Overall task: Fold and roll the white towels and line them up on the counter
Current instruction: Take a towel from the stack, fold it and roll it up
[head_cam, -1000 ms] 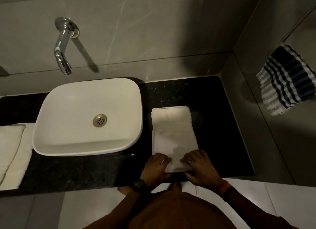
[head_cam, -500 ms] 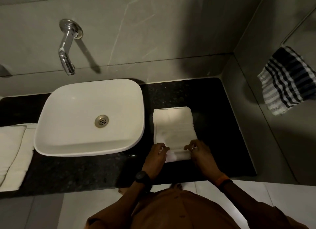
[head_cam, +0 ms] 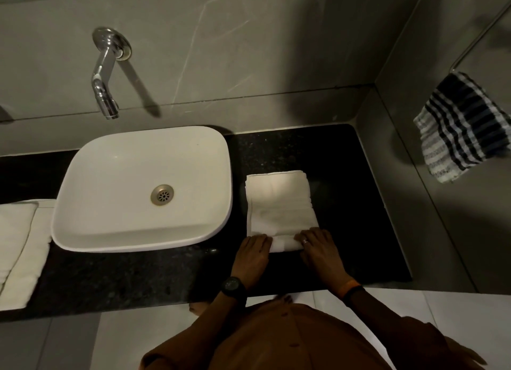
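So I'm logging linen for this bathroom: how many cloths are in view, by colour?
White towels: 2, one being rolled right of the basin, one folded at the left edge.
Dark-and-white striped cloths: 1, hanging on the right wall.
Total: 3

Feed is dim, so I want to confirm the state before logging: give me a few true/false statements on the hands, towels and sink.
1. Both hands, left hand and right hand, press the near end of the folded white towel. True.
2. That towel lies left of the white rectangular basin. False: right of it.
3. More white towels lie at the counter's left end. True.
4. The striped dark-and-white cloth lies on the black counter. False: it hangs on the side wall.
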